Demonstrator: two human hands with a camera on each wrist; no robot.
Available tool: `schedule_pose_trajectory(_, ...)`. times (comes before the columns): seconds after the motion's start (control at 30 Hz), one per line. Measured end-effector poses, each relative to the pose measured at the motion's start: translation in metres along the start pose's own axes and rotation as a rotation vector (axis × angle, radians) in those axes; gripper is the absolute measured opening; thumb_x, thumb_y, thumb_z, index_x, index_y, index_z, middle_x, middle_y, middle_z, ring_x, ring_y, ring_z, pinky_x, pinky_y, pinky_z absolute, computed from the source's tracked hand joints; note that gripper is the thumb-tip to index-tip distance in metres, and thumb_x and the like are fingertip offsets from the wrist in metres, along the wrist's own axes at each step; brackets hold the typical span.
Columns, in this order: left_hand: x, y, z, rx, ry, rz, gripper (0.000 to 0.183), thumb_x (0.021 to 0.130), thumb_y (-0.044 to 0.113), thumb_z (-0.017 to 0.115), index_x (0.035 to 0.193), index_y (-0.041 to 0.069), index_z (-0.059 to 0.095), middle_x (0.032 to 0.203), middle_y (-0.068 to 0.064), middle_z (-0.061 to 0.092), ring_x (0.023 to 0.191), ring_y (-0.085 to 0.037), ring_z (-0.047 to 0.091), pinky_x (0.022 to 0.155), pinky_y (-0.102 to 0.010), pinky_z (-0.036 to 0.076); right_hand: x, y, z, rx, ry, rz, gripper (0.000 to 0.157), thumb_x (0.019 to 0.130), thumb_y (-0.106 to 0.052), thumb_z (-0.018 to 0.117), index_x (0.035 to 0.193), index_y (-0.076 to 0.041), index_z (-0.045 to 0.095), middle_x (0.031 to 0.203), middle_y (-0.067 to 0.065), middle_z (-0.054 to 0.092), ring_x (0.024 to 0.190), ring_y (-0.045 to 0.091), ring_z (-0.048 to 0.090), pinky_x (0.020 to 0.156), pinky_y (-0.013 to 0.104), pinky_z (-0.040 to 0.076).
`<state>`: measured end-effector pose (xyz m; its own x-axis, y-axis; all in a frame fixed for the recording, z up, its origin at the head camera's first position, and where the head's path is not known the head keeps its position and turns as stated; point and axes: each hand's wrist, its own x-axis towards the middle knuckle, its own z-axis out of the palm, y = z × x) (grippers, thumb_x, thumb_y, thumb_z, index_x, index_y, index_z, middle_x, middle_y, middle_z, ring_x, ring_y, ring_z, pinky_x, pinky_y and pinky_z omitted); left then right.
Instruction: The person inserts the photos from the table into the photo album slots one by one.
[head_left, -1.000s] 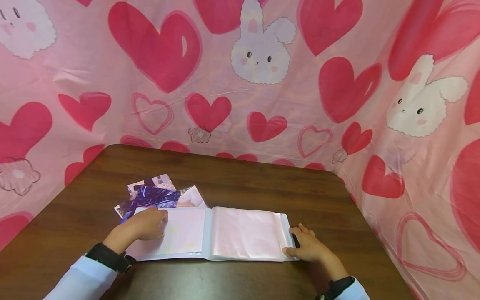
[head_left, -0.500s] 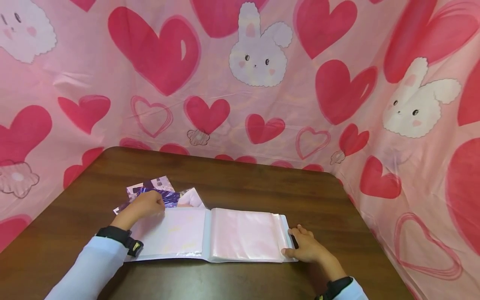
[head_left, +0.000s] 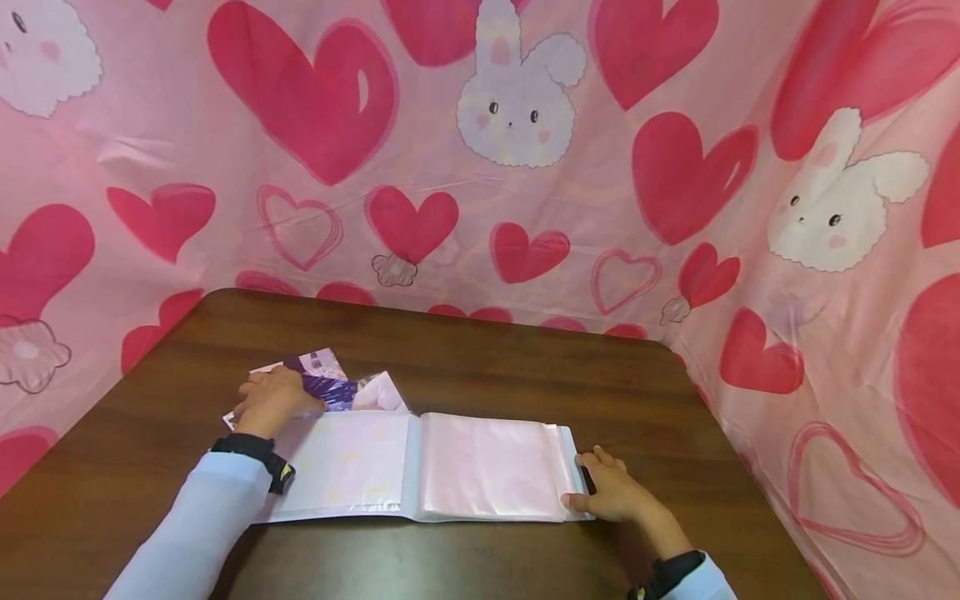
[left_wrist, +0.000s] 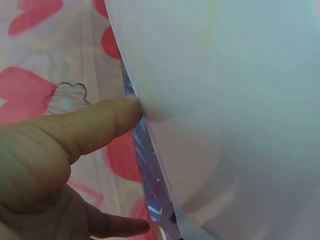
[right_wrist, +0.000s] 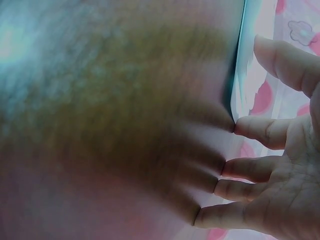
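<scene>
A photo album (head_left: 412, 467) lies spread flat on the table, with a pale page (head_left: 352, 458) at left and pink-tinted sleeves (head_left: 491, 467) at right. Behind its left half is a fanned pile of photo prints (head_left: 326, 387), partly covered by my left hand (head_left: 276, 400). In the left wrist view, an extended digit of that hand touches the page's far edge, and a bluish print (left_wrist: 150, 175) shows beyond it. My right hand (head_left: 617, 490) rests at the album's right edge, thumb on the border. Its other fingers (right_wrist: 250, 169) reach straight to the table.
The album sits on a dark brown wooden table (head_left: 480, 350) with rounded back corners. A pink cloth (head_left: 420, 142) with hearts and rabbits hangs behind and on both sides. Black bands circle both wrists.
My left hand has moved from over the left page back to the page's far edge and the prints, its fingers spreading. The right hand and album stay put.
</scene>
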<state>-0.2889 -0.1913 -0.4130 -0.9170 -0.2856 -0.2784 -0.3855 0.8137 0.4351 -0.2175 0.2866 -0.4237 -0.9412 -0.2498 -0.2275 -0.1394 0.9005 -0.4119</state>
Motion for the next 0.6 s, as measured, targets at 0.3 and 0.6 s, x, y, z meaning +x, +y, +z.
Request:
schedule_pose_trajectory(0.3, 0.009, -0.005, 0.001, 0.021, 0.055, 0.015, 0.098, 0.063, 0.036, 0.08, 0.122, -0.021, 0.027, 0.102, -0.045, 0.03, 0.096, -0.059, 0.032, 0.078, -0.07, 0.032, -0.001, -0.002, -0.002, 0.011, 0.008, -0.013, 0.073, 0.075, -0.039, 0.075, 0.127, 0.004, 0.048, 0.135, 0.039, 0.027, 0.122, 0.056, 0.024, 0.09, 0.067, 0.029)
schedule_pose_trajectory(0.6, 0.017, -0.014, -0.002, -0.086, 0.162, 0.086, 0.048, 0.08, 0.008, 0.063, 0.112, -0.022, 0.042, 0.097, -0.039, 0.04, 0.092, -0.052, 0.038, 0.079, -0.061, 0.039, -0.001, 0.0, 0.0, 0.019, 0.011, -0.033, 0.072, 0.075, -0.038, 0.075, 0.127, 0.005, 0.048, 0.135, 0.04, 0.028, 0.122, 0.058, 0.022, 0.09, 0.067, 0.028)
